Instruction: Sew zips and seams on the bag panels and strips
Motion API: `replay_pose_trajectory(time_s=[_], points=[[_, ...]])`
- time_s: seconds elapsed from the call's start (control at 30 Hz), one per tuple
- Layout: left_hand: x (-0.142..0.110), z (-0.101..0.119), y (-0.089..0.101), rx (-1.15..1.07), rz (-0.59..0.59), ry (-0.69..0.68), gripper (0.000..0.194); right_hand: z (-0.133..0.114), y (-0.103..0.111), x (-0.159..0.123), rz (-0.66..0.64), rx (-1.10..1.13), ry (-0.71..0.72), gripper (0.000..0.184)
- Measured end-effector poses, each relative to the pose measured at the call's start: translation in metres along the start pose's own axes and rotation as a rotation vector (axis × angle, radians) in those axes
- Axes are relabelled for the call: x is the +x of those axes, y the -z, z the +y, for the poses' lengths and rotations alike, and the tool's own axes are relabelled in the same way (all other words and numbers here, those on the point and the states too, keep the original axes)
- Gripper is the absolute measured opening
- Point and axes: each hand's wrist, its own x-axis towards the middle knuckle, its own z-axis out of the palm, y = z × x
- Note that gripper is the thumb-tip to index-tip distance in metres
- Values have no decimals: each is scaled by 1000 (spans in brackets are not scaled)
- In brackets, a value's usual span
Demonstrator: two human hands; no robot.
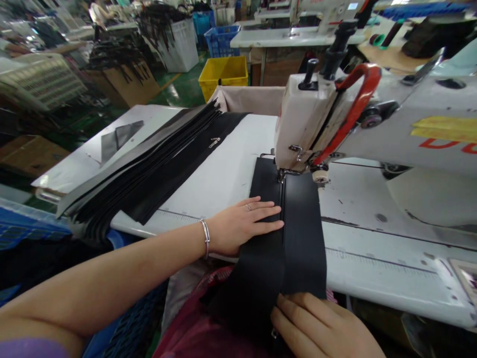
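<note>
A black panel point(303, 238) with a lengthwise zipper seam lies under the presser foot point(282, 175) of a sewing machine point(301, 119). Its near end hangs over the table's front edge toward my lap. My left hand point(248, 223), with a ring and a silver bracelet point(205, 237), rests flat on the panel's left half, fingers stretched toward the seam. Lower down, my right hand point(316, 323) curls its fingers on the near part of the panel, beside the seam. A small metal piece, perhaps the zipper pull point(274, 333), shows by its fingertips.
A stack of black strips point(149, 164) lies on the left of the white table point(223, 164), one with metal zipper pulls point(214, 143). Blue crates point(26, 219) stand at left. Behind are a yellow bin point(223, 72), another machine and a person.
</note>
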Motion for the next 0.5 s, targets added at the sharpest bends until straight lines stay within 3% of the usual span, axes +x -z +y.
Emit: replay_pose_trajectory(time_s=[0.13, 0.33, 0.5], points=[[4, -5, 6, 35, -28, -6, 84, 12, 3, 8, -41, 17, 15, 44], [0, 6, 13, -30, -67, -25, 95, 26, 1, 15, 1, 59, 2, 33], [-3, 7, 13, -69, -61, -26, 92, 37, -3, 14, -63, 109, -39, 28]])
